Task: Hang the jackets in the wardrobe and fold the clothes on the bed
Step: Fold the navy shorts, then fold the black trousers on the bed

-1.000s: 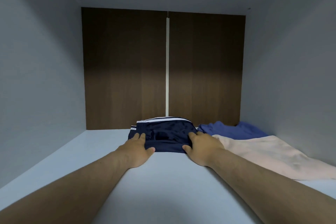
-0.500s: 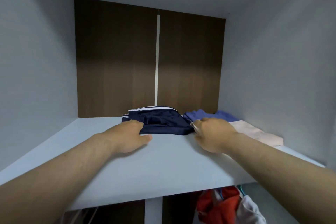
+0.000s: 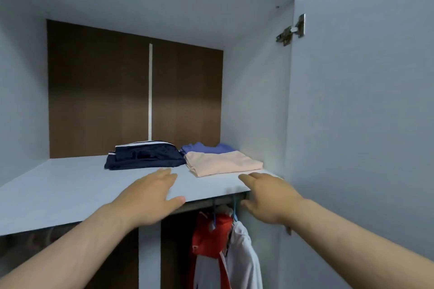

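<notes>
Navy shorts (image 3: 145,156) folded on shelf (image 3: 58,190) | left hand (image 3: 150,197) flat, empty | right hand (image 3: 267,197) flat, empty

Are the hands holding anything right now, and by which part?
Nothing is held. The left hand and right hand are both open near the shelf edge, apart from the folded navy garment.

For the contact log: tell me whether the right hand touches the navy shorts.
Apart. Head view: the peach top lies between right hand and navy shorts.
</notes>
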The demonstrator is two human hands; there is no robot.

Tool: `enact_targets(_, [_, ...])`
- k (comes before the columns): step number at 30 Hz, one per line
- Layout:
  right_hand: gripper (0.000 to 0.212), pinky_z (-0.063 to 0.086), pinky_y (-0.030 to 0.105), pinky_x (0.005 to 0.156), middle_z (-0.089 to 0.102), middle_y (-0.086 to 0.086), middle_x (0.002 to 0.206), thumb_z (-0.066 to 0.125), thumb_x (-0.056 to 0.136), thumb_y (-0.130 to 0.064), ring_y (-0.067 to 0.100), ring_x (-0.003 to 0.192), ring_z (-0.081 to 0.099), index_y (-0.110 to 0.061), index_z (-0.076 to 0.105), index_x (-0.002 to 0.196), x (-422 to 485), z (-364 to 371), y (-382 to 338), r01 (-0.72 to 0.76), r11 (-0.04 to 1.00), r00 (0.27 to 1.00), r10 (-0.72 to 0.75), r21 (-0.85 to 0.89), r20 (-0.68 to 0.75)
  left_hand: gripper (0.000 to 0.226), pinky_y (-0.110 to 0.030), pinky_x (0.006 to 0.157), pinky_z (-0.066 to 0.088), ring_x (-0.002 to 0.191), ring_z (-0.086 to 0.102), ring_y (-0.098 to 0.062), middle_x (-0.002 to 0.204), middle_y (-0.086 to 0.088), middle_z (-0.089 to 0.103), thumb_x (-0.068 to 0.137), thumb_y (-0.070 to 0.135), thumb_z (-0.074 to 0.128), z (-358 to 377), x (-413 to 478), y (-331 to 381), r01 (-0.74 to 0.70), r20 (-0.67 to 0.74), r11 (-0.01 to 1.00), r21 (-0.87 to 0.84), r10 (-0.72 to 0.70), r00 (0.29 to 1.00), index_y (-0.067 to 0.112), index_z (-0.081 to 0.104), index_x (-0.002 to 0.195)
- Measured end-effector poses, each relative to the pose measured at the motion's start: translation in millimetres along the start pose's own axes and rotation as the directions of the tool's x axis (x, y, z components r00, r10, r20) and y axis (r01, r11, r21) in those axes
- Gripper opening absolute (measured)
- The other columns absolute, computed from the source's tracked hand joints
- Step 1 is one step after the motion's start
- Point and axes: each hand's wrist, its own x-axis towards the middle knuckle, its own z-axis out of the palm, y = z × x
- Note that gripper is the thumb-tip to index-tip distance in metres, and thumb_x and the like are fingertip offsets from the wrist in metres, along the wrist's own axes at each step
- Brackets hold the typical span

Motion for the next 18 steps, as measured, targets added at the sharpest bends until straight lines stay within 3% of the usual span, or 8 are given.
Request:
enact_targets(4, [0.050, 0.048, 0.034, 0.081, 0.054, 0.000, 0.126, 0.055, 0.088, -0.041, 0.028, 0.112, 0.055, -0.022, 0.042, 0.132, -89, -15, 20, -0.017, 1.000, 1.000, 0.017, 0.021, -0.010, 0.080, -0.033, 0.121, 0.015, 0.151, 0.008, -0.014, 0.165, 0.002, 0.011, 0.092, 0.067, 0.040, 19, -31, 77, -0.127, 0.006, 0.992, -0.011, 0.128, 0.992, 0.024, 0.018, 0.156])
enact_targets(7, [0.058, 0.046, 0.035, 0.089, 0.051, 0.001, 0.135, 0.056, 0.091, -0.040, 0.028, 0.119, 0.052, -0.020, 0.037, 0.141, -154, -27, 32, -0.062, 0.998, 0.998, 0.062, -0.021, 0.005, 0.077, -0.031, 0.120, 0.013, 0.151, 0.007, -0.014, 0.164, 0.003, 0.012, 0.093, 0.064, 0.041, 24, -59, 134, -0.219, -0.019, 0.974, -0.061, 0.218, 0.976, 0.024, 0.020, 0.156])
enact_targets(11, [0.050, 0.042, 0.040, 0.096, 0.051, 0.006, 0.128, 0.056, 0.091, -0.039, 0.029, 0.119, 0.047, -0.016, 0.043, 0.134, -244, -33, 41, -0.139, 0.985, 0.990, 0.137, -0.105, -0.027, 0.075, -0.028, 0.119, 0.010, 0.151, 0.005, -0.012, 0.164, 0.004, 0.013, 0.094, 0.060, 0.042, 36, -95, 203, -0.296, -0.073, 0.940, -0.169, 0.288, 0.955, 0.024, 0.021, 0.156])
enact_targets(15, [0.047, 0.042, 0.041, 0.097, 0.051, 0.007, 0.128, 0.055, 0.091, -0.037, 0.030, 0.119, 0.046, -0.014, 0.047, 0.132, -343, -32, 50, -0.296, 0.947, 0.955, 0.295, -0.124, -0.025, 0.074, -0.029, 0.120, 0.010, 0.151, 0.005, -0.012, 0.164, 0.004, 0.015, 0.095, 0.057, 0.045, 71, -130, 277, -0.389, -0.013, 0.883, -0.263, 0.400, 0.916, 0.025, 0.021, 0.156])
enact_targets(18, [0.044, 0.043, 0.040, 0.097, 0.052, 0.005, 0.127, 0.054, 0.089, -0.035, 0.030, 0.119, 0.047, -0.014, 0.051, 0.128, -416, -36, 59, -0.481, 0.866, 0.876, 0.480, -0.136, -0.043, 0.071, -0.029, 0.121, 0.011, 0.151, 0.004, -0.011, 0.164, 0.004, 0.014, 0.096, 0.055, 0.045, 97, -146, 330, -0.466, 0.060, 0.817, -0.339, 0.513, 0.856, 0.025, 0.020, 0.156])
